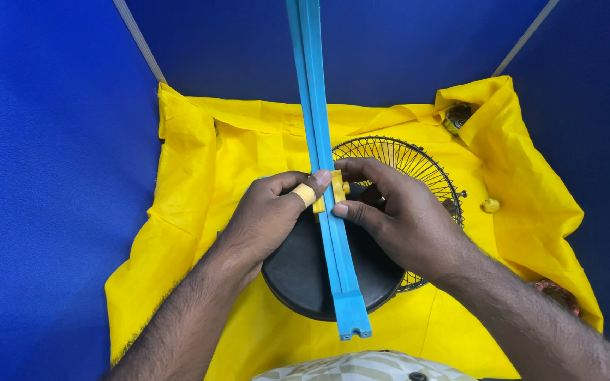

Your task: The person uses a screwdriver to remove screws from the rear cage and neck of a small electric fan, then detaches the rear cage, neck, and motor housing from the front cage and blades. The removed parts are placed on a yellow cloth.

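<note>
Yellow clip (337,189) between both hands' fingertips

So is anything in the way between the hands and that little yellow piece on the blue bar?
Nothing visible is. The left hand and right hand both already pinch the yellow piece against the long blue bar, which runs between them over the black round base.
</note>
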